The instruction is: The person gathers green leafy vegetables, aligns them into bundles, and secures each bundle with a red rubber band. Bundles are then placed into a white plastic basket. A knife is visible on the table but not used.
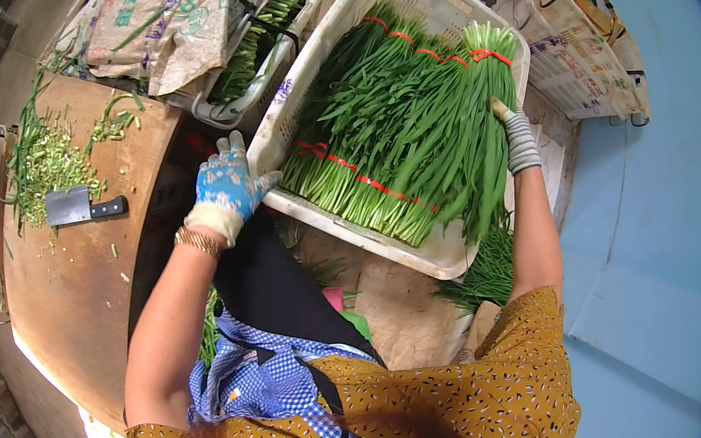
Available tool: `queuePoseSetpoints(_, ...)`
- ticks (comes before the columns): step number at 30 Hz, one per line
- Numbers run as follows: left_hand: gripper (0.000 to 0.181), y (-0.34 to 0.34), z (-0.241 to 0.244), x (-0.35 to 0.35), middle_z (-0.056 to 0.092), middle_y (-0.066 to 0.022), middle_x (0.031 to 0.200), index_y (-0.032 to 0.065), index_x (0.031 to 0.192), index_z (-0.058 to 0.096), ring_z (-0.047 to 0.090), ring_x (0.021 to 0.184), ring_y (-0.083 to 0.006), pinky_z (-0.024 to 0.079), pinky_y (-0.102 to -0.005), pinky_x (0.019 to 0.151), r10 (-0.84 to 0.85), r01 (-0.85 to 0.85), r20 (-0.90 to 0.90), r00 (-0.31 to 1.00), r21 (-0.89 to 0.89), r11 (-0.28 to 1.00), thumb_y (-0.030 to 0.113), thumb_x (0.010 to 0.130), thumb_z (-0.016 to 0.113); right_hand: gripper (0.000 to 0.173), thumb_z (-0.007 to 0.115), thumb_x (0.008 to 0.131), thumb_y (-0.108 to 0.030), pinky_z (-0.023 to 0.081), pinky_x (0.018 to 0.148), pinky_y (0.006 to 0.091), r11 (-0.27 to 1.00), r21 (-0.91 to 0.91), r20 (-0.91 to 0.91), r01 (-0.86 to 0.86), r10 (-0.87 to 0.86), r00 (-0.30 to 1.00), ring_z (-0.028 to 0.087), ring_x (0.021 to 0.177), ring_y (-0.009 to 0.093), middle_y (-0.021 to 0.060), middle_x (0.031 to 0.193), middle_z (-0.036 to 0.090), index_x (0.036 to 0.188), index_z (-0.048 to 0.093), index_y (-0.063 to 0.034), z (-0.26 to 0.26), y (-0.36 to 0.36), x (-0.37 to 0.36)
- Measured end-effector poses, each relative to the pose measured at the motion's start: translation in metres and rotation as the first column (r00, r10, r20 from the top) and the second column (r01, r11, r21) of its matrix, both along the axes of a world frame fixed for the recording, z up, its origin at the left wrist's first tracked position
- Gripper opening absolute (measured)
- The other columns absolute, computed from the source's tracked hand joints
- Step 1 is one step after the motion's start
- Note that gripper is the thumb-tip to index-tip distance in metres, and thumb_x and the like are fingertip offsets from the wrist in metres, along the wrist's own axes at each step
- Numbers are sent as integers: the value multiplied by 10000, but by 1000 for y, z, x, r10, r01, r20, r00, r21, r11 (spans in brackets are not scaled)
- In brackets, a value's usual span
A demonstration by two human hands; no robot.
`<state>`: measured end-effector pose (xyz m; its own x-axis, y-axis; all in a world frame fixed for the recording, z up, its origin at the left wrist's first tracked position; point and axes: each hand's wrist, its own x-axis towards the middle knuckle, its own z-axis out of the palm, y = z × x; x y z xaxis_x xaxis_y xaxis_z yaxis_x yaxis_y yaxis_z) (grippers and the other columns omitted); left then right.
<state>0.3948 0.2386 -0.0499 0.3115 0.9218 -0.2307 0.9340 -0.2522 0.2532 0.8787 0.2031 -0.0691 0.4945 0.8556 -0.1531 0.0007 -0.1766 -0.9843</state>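
Note:
A white plastic crate (362,234) in front of me holds several bundles of long green leafy stalks, likely garlic chives, tied with red bands. My right hand (516,131), in a pale glove with a grey striped cuff, lies against the rightmost bundle (471,128) at the crate's right side; its fingers are partly hidden, so its grip cannot be told. That bundle has its cut ends toward the crate's far side. My left hand (232,179), in a blue patterned glove, is at the crate's near left corner with fingers spread, holding nothing.
On the wooden board (93,277) at left lie a cleaver (86,207) and chopped stalk ends (56,161). Behind it stand woven sacks (164,11) and a second crate (231,113) of greens. Loose greens (492,266) lie near right; a bag (568,55) leans by the blue wall (656,195).

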Motion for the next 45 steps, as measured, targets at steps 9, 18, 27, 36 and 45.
queuePoseSetpoints(9, 958, 57, -37, 14, 512, -225, 1254, -12, 1427, 147, 546, 1110, -327, 447, -377, 918, -107, -16, -255, 961, -439, 898, 441, 758, 663, 1009, 786, 644, -291, 455, 909, 388, 788, -268, 808, 554, -130, 575, 558, 1062, 366, 237, 1194, 549, 1440, 198, -94, -59, 77, 28)
queuePoseSetpoints(18, 793, 67, -59, 8, 559, -240, 1142, -61, 1317, 333, 556, 1038, -367, 447, -417, 886, -224, 117, -301, 927, -335, 935, 404, 764, 660, 870, 707, 741, -270, 471, 898, 433, 660, -405, 879, 633, 91, 468, 551, 1090, 340, 192, 1313, 439, 1446, 200, -207, -120, 106, 34)
queuePoseSetpoints(27, 787, 62, -66, 2, 578, -246, 1062, -99, 1281, 343, 572, 973, -369, 461, -418, 835, -229, 153, -296, 927, -259, 954, 369, 744, 677, 835, 694, 736, -127, 528, 670, 367, 882, -328, 218, 338, -278, 936, 594, 832, 237, 125, 1087, 585, 1435, 238, -168, -170, 100, 74)
queuePoseSetpoints(36, 828, 67, -66, 0, 570, -262, 1104, -96, 1314, 314, 569, 1012, -364, 462, -408, 859, -196, 106, -240, 951, -343, 933, 365, 735, 684, 704, 618, 793, -502, 367, 975, 347, 782, -597, 338, 178, 44, 940, 482, 1152, 264, 125, 1276, 522, 1315, 470, -53, -185, 104, 95)
queuePoseSetpoints(45, 792, 70, -63, 2, 563, -251, 1125, -71, 1327, 318, 563, 1021, -370, 455, -406, 878, -164, 81, -211, 964, -355, 931, 319, 745, 687, 825, 529, 755, -633, 385, 986, 412, 691, -623, 782, 367, 563, 268, 485, 1201, 317, 211, 1291, 499, 1357, 407, -82, -126, 151, 115)
